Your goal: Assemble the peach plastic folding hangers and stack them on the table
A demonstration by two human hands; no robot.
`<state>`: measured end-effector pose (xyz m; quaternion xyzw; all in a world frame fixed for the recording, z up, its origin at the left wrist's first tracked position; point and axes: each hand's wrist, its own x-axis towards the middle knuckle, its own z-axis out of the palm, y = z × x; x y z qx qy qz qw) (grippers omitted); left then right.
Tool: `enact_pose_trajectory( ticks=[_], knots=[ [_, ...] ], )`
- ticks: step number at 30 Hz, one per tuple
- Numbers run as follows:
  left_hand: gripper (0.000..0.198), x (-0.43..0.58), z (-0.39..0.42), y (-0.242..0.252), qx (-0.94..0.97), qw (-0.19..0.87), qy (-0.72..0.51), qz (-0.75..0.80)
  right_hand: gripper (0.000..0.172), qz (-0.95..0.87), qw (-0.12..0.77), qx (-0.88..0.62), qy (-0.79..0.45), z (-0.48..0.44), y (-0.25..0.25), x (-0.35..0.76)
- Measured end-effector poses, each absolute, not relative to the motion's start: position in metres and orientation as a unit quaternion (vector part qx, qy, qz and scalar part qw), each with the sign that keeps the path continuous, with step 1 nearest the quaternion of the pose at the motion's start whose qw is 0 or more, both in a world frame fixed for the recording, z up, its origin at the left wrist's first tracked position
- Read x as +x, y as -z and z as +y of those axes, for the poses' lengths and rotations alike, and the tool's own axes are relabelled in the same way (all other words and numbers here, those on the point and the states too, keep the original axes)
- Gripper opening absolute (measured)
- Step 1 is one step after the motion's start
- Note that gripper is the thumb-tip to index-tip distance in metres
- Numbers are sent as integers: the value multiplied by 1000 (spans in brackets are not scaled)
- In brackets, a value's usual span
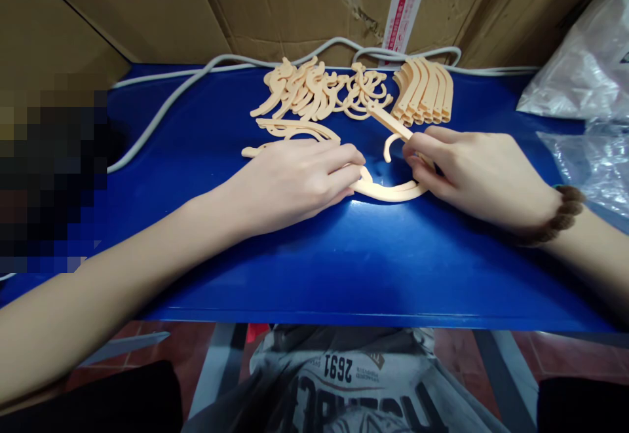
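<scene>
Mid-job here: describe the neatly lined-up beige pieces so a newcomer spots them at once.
Along the far side of the blue table, before the cardboard, lie beige hanger parts. At their right end, beyond the right hand, are the curved hollow pieces. They line up side by side, open ends toward the near edge, unlike the jumbled pile to their left.

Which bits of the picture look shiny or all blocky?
Head view: pale glare on the blue table, just below the curved piece; head view: bright glints on the plastic bag at upper right; head view: coarse blocks hide part of the left side.
</scene>
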<state>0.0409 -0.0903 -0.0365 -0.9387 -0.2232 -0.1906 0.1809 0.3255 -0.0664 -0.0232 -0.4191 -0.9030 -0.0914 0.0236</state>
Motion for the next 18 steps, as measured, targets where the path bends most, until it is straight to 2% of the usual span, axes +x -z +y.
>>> enact_pose_trajectory(
  ticks=[18],
  knots=[
    [25, 36, -91, 39, -939, 165, 204, -221, 38, -932, -37, -354, 70, -69, 18, 321]
  ],
)
